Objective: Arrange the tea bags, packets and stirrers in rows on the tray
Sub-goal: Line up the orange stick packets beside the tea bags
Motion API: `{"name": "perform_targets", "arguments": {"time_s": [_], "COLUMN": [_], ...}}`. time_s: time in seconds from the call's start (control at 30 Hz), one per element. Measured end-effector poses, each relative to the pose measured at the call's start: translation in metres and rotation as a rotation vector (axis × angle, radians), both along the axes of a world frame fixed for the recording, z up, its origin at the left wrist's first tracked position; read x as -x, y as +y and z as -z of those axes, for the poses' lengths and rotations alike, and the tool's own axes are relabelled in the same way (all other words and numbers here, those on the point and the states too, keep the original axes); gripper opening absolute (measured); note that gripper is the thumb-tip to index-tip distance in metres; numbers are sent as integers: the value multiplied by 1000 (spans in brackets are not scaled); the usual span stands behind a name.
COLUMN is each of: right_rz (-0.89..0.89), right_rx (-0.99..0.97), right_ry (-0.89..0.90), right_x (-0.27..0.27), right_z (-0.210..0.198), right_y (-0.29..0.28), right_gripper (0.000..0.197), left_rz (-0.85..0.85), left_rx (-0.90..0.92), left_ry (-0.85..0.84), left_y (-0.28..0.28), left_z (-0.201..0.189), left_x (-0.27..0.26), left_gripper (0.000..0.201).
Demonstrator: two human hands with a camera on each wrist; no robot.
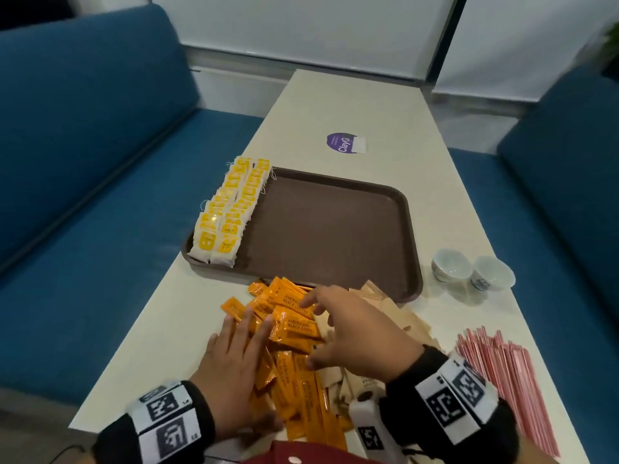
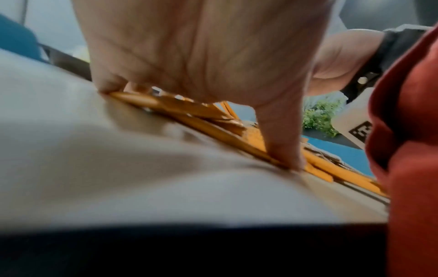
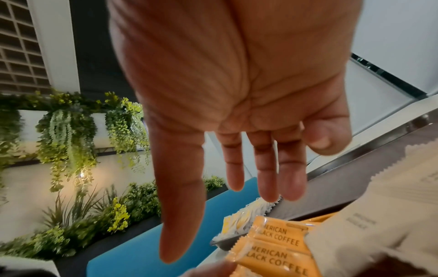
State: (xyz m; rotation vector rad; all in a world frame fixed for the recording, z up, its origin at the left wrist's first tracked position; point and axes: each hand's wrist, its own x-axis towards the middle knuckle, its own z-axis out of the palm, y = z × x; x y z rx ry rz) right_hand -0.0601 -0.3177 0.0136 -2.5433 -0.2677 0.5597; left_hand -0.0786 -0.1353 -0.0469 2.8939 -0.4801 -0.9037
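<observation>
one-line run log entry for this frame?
tray: brown plastic tray, yellow tea bags in rows at left | left hand: flat on orange coffee packets | right hand: open above them, no grip

Tea bags (image 1: 227,209) in two rows on brown tray's (image 1: 335,229) left; orange packets (image 1: 288,346) heaped before it; pink stirrers (image 1: 509,373) right.

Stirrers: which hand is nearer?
Right. The right hand hovers over the packet pile, just left of the stirrers; the left hand lies on the pile's far left side.
</observation>
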Motion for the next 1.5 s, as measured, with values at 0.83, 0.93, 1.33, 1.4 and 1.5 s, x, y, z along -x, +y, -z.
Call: {"name": "perform_targets", "arguments": {"time_s": [0.83,0.93,1.33,1.4,1.5], "right_rz": [-4,0,93,102,109], "right_rx": [526,544,332,310,287], "right_ry": [-54,-32,26,12,-14], "right_x": [-28,-33,-53,-53,-55], "right_z": [25,27,39,40,41], "right_y": [49,55,53,52,51], "right_gripper": [95,94,55,44,45], "left_rz": [234,331,249,226,179], "left_rx": [49,-56,35,76,130], "left_ry": [-163,-127,-165,-180,-204], "left_y": [46,33,17,16,17], "left_z": [-35,-30,-15,-13,-10], "left_x": [-55,-61,-77,-78,-79], "left_gripper": [118,124,88,79,73]}}
